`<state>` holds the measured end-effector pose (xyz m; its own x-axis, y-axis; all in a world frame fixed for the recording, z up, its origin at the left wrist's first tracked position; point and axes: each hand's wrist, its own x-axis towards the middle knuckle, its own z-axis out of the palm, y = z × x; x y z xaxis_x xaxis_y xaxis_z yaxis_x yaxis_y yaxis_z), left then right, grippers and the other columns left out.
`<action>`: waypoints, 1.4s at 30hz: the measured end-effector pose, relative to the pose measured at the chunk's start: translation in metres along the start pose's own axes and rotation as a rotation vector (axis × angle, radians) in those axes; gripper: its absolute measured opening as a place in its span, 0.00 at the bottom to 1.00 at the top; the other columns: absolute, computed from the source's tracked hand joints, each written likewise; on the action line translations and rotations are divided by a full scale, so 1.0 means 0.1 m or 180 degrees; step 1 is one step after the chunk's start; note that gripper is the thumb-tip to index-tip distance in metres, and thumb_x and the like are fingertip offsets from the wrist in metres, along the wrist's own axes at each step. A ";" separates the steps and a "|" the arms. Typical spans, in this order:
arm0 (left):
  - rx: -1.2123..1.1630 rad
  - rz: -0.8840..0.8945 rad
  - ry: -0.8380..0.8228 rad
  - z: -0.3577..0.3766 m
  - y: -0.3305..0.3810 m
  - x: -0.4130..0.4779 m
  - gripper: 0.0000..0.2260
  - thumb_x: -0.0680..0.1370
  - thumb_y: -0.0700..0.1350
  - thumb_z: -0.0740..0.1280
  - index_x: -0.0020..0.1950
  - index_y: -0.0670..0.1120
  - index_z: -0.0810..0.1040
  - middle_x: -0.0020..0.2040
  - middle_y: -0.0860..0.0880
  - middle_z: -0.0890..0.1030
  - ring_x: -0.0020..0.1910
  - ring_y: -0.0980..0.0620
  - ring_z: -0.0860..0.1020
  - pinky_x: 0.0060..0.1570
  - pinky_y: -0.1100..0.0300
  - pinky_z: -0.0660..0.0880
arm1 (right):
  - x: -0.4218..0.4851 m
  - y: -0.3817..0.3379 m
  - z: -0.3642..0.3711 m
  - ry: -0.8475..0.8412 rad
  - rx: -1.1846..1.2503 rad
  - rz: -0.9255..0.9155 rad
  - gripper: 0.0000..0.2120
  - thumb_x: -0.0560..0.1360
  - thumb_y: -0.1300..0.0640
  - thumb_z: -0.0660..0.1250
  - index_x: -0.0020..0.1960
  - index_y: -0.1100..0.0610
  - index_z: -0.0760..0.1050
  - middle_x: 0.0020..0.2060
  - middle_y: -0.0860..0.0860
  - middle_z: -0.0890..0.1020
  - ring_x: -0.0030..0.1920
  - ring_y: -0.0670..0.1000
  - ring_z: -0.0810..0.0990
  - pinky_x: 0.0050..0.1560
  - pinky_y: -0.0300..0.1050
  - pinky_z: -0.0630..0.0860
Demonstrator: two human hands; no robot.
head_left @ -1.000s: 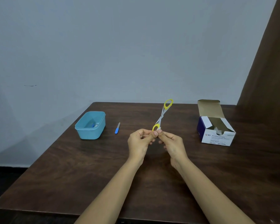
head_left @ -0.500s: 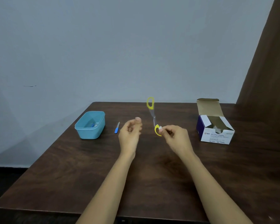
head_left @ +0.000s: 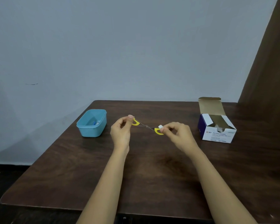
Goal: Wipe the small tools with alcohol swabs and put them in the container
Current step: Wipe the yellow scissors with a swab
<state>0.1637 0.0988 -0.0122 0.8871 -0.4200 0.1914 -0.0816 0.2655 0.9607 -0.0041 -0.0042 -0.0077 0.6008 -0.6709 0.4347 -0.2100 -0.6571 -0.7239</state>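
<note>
Two containers stand on the dark wood-grain table (head_left: 152, 175); at the left a light blue plastic tub (head_left: 92, 132), rounded at the corners and lidless, holds small blue and white pieces too blurred to name; at the right a white and purple card box (head_left: 217, 135) marked Alcohol Swabs stands with its brown flap raised, pale packets showing in the opening. Between them, above the table, the tool (head_left: 146, 126) is a thin metal strip with a yellow plastic loop at each end, held nearly level. The left hand (head_left: 121, 131) pinches the left loop between thumb and forefinger, the other fingers curled; the right hand (head_left: 178, 135) pinches a small white swab (head_left: 160, 126) against the right loop, its knuckles bent; both forearms reach in bare from the near edge.
</note>
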 end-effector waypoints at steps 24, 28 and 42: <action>0.0844 0.0370 -0.1060 0.15 -0.12 -0.26 0.08 0.73 0.54 0.72 0.43 0.51 0.85 0.37 0.52 0.84 0.43 0.56 0.82 0.45 0.65 0.76 | 0.11 0.03 0.04 0.1420 0.4361 0.2027 0.05 0.73 0.52 0.69 0.47 0.53 0.78 0.38 0.46 0.80 0.39 0.42 0.74 0.37 0.34 0.65; 0.1168 0.0685 -0.1128 0.18 -0.14 -0.31 0.09 0.73 0.53 0.72 0.44 0.48 0.86 0.35 0.53 0.83 0.39 0.58 0.80 0.38 0.73 0.71 | 0.10 0.05 0.06 0.1580 0.4370 0.2387 0.07 0.73 0.49 0.70 0.49 0.49 0.78 0.40 0.44 0.82 0.42 0.41 0.77 0.38 0.35 0.64; 0.1288 0.0830 -0.1204 0.25 -0.12 -0.39 0.05 0.73 0.49 0.73 0.41 0.49 0.85 0.33 0.57 0.82 0.35 0.62 0.79 0.36 0.73 0.70 | 0.09 0.03 0.19 0.1088 0.4122 0.2488 0.05 0.73 0.51 0.71 0.47 0.51 0.81 0.44 0.43 0.82 0.41 0.41 0.76 0.38 0.34 0.64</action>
<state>0.1186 0.0898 -0.0266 0.5978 -0.6843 0.4176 -0.5063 0.0815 0.8585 0.0151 -0.0054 -0.0157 0.4271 -0.8556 -0.2924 0.5194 0.4968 -0.6953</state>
